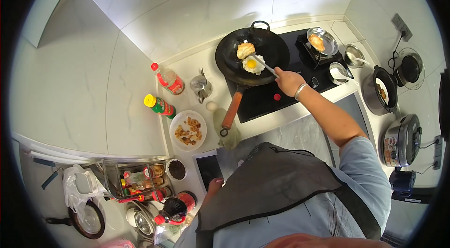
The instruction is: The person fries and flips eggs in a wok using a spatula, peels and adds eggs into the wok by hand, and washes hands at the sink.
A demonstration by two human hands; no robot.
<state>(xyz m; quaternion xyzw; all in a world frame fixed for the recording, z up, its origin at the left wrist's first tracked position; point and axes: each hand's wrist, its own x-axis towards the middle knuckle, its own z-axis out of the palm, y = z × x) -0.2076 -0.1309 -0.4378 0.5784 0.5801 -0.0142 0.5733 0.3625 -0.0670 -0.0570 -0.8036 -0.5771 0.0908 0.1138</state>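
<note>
My right hand point(289, 82) is closed around the handle of a metal spatula point(266, 66). The spatula's tip reaches into a black wok point(229, 63), between a folded, browned fried egg point(245, 50) and a second egg point(253, 64) with its yellow yolk up. The wok sits on the black stove point(258, 103), its wooden handle point(230, 113) pointing toward me. My left hand point(215, 185) is low by the counter edge, beside a dark flat panel point(209, 171); its fingers are too small and partly hidden to read.
A steel bowl point(328, 37) at the back right holds another fried egg point(317, 42). Left of the wok are a plate of food pieces point(202, 139), an egg point(211, 106), a metal pitcher point(200, 87) and bottles point(169, 80). A pot point(370, 95) and a rice cooker point(394, 147) stand right.
</note>
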